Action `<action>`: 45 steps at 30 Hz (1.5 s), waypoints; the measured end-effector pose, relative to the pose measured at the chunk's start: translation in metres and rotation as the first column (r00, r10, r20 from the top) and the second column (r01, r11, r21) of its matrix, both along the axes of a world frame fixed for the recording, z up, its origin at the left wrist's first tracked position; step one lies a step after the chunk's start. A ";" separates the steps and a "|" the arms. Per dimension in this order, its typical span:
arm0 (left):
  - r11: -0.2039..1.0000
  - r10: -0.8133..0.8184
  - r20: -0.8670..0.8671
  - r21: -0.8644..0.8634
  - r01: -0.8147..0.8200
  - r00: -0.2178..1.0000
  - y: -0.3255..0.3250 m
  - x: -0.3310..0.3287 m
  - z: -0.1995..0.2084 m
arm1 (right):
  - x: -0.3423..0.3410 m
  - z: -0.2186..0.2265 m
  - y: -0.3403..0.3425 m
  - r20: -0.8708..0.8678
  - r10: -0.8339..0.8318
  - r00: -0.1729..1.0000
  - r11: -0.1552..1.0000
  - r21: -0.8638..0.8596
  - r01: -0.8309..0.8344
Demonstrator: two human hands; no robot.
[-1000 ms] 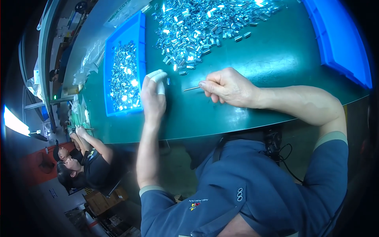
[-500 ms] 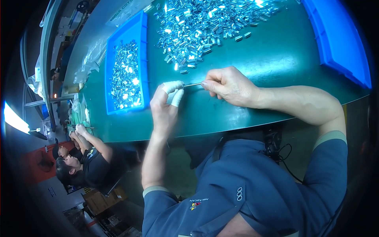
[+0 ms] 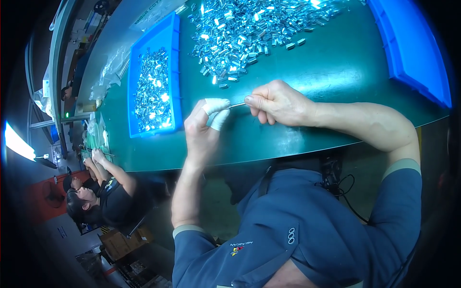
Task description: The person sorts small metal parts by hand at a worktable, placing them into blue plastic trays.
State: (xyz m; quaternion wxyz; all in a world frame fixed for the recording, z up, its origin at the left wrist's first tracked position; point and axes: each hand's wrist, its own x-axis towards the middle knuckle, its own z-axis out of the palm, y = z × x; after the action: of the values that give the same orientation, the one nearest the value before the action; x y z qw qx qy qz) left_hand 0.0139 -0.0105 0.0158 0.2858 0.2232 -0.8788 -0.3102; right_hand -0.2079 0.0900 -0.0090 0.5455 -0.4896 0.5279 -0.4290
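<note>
My left hand [image 3: 202, 127] is closed in a pinch, with white coverings on its thumb and forefinger. Whatever sits between those fingertips is hidden. A thin metal rod [image 3: 237, 104] spans the short gap between my hands, its left end reaching the covered fingertips. At the other end, my right hand [image 3: 281, 103] grips the rod between bare thumb and forefinger, the other fingers curled below. Both hands are above the green table [image 3: 331, 86]. Beyond them spreads a large pile of small shiny metal cylinders [image 3: 249, 36].
Left of my hands stands a blue tray [image 3: 176, 72] holding many similar metal pieces [image 3: 153, 91]. Another blue tray [image 3: 408, 43] is at the right. Clear plastic bags [image 3: 111, 72] lie at the far left. Two other people [image 3: 115, 197] work farther along the table.
My left hand has shifted slightly right, toward my right hand. Less of the rod shows between them. The right hand has risen a little, still gripping the rod.
</note>
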 end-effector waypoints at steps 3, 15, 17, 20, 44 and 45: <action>0.997 -0.071 0.055 -0.015 0.072 0.996 0.010 -0.003 -0.002 | 0.003 0.002 0.002 0.099 0.129 0.987 0.986 0.088 -0.138; 0.995 0.015 0.045 0.103 -0.019 0.999 0.017 0.007 -0.005 | 0.009 -0.018 0.002 -0.251 -0.159 0.955 0.845 -0.535 0.000; 0.995 -0.002 0.046 0.101 -0.003 0.999 0.014 0.012 -0.006 | 0.007 -0.011 0.006 -0.183 -0.076 0.980 0.936 -0.351 0.007; 0.994 0.073 0.005 0.080 -0.073 0.997 -0.006 0.029 -0.005 | -0.001 0.005 0.006 -0.059 -0.032 0.998 0.996 -0.088 0.026; 0.978 0.114 0.195 -0.193 -0.076 0.974 -0.018 0.005 -0.016 | -0.001 -0.002 0.000 0.075 -0.124 0.990 0.992 -0.028 0.126; 0.981 0.154 0.182 -0.142 -0.129 0.971 -0.017 0.006 -0.015 | -0.002 -0.003 -0.001 0.028 -0.134 0.991 0.989 -0.055 0.135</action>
State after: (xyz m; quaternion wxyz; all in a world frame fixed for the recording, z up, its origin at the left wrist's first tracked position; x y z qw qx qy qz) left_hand 0.0203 -0.0273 0.0009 0.2351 0.2953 -0.9023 -0.2084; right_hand -0.2094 0.0892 -0.0122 0.5073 -0.4631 0.5408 -0.4855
